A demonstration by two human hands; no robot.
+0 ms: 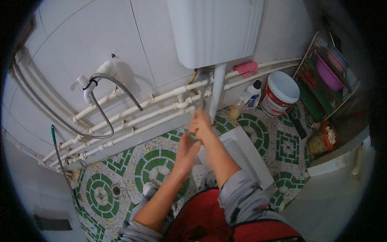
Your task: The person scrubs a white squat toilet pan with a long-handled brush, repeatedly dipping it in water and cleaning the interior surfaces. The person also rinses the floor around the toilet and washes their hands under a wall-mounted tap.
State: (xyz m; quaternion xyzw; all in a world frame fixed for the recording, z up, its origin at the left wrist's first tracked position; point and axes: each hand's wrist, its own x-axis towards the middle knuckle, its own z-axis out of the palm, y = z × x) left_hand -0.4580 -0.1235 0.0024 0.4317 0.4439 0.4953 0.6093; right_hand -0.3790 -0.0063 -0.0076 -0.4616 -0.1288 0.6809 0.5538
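Observation:
My right hand [201,124] is curled just in front of the water pipes, left of the white flush pipe [217,93]. A blurred, thin grey thing [202,98] rises above its fingers; I cannot tell whether the hand grips it. Lower and to the left, my left hand [186,152] has its thumb and fingers apart, close to my right wrist, with nothing visible in it. Below my right forearm lies a white squat toilet pan [257,154], partly hidden. Overhead, a white cistern [217,33] hangs on the wall.
White pipes [142,104] run along the tiled wall, under a tap [87,87] with a metal hose. At right stand a pale bottle [237,110], a black-capped bottle [252,96], a white bucket [281,90] and a rack [314,99] with basins. Pink gloves or cloth [248,69] drape the pipes.

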